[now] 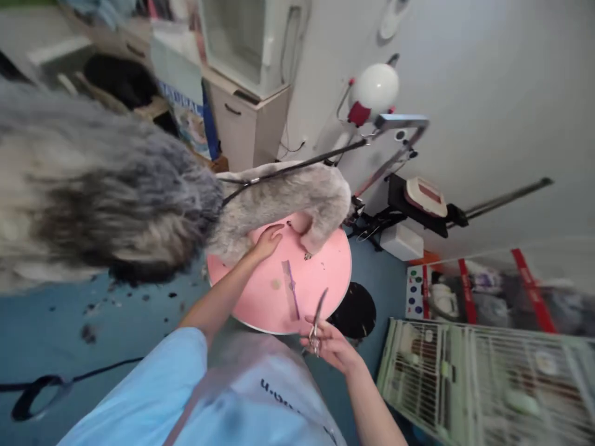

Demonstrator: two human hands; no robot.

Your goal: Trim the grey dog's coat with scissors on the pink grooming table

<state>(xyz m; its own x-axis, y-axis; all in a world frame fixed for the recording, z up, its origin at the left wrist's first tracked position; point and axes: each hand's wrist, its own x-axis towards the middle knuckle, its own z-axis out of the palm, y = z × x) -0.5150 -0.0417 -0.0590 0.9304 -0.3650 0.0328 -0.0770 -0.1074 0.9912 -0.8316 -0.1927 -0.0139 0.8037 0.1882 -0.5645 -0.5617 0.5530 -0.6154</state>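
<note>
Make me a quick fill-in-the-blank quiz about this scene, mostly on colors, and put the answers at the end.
The scissors are in the person's ____ hand.
The round tabletop is ____.
The comb on it has a ____ edge.
The person's sleeve is light ____.

Missing words: right; pink; purple; blue.

Grey dog — standing, shaggy head L of frame, short-coated body ctr. Metal scissors — tip up, slight tilt, lower ctr.

the one head-worn view looks forward and steeply down over the person's clothes onto the surface, the dog nearest the lens at left, the wall farther off.
</note>
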